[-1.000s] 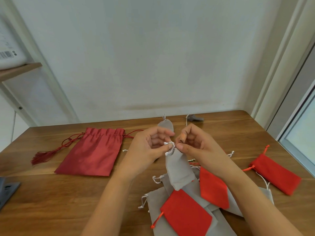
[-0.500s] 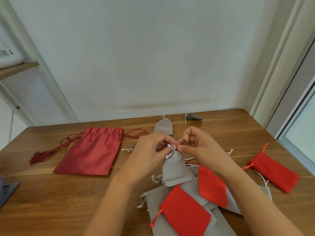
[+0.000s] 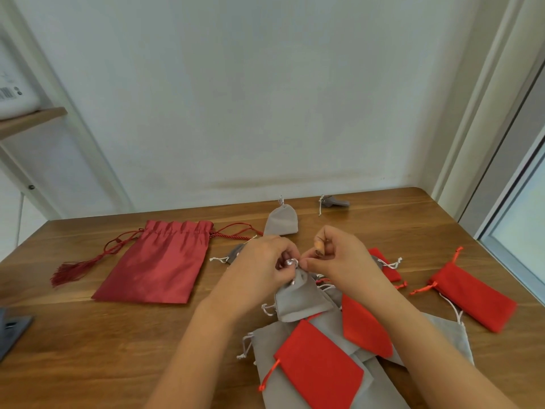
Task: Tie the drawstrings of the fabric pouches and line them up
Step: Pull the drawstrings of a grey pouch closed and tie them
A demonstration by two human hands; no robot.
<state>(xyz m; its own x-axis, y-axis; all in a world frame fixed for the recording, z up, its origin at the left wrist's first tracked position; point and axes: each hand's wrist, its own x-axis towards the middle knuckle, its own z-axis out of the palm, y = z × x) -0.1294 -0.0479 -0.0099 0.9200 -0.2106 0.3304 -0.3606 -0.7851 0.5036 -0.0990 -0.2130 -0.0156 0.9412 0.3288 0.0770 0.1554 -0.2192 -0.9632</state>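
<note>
The grey pouch (image 3: pixel 300 302) has sunk lower, onto the pile of pouches (image 3: pixel 271 343). The left hand (image 3: pixel 259 270) and right hand (image 3: pixel 339 261) still pinch its white drawstring (image 3: pixel 292 262), grip narrow.

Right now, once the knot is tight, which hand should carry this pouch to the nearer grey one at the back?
Probably the left hand: it pinches the grey pouch at the neck, and the back pouch lies beyond it. The right hand only pinches the string.

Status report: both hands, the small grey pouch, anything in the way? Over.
Left hand, right hand: both pinch white drawstring. Small grey pouch: mouth gathered. Pile of loose pouches beneath, nothing blocking.
</note>
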